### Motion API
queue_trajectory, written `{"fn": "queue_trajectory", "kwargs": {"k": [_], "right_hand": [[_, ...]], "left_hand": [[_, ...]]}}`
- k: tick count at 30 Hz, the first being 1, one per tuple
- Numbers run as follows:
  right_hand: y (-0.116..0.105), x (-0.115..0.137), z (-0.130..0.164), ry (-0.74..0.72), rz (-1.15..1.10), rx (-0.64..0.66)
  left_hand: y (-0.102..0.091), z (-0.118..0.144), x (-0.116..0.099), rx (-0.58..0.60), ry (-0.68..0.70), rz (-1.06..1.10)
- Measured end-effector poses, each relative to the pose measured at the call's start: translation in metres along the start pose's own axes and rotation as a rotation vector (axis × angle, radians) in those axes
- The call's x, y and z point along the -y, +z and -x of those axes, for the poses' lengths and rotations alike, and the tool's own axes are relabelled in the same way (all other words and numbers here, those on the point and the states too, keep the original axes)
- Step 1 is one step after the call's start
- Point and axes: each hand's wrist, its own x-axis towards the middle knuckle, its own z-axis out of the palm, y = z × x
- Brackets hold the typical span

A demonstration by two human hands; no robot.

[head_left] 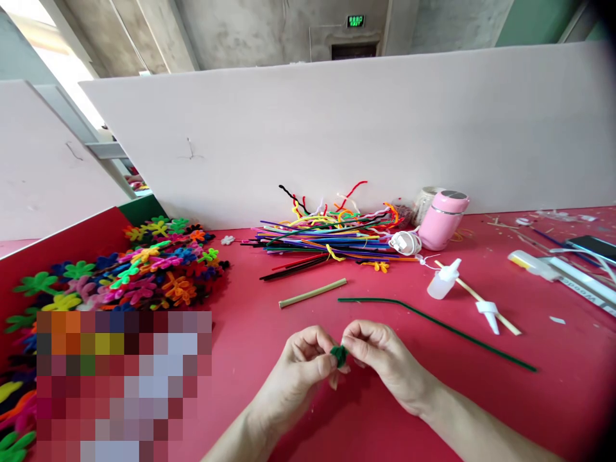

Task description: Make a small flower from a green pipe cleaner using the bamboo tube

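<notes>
So both hands were right up front, working on a small dark green fuzzy piece held just above the red surface. The left hand had its thumb and fingers clamped on it from the left, and the right hand had its thumb and fingertip pinched together on its right edge. Looked to me like the shaping stage, bending or twisting the fuzzy wire into a tight little form, though the fingers hid the details. I'd say the next move called for a steady left grip while the right did a small, careful twist or tuck; pull too hard and the shape might loosen.

Just beyond the hands, a long green pipe cleaner ran off to the right, bent once, with a pale stick to its left. A small white bottle stood farther right. Off left was a heap of fuzzy flowers. Farthest back, a bundle of colorful pipe cleaners lay by the white board.
</notes>
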Motion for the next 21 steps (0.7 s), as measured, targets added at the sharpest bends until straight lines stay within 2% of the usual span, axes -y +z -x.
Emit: {"fn": "queue_trajectory", "kwargs": {"k": [2,5,10,16,21], "right_hand": [[0.0006,0.0004,0.0011,-0.052,0.074,-0.012],[0.0006,-0.0001,0.0035,-0.186,0.308,-0.043],[0.0003,-0.0016,0.0068,-0.389,0.577,-0.091],[-0.0022,-0.0038,0.0087,-0.386,0.716,-0.086],[-0.0034,-0.0026,0.0071,-0.352,0.776,-0.038]], "left_hand": [[0.0006,-0.0006,0.0013,-0.005,-0.011,0.091],[0.0029,-0.0009,0.0016,-0.033,-0.024,0.176],[0.0043,-0.0006,0.0013,-0.076,-0.024,0.189],[0.0011,-0.0008,0.0056,-0.092,0.027,0.076],[0.0028,0.0004,0.0026,-0.116,0.094,-0.258]]}}
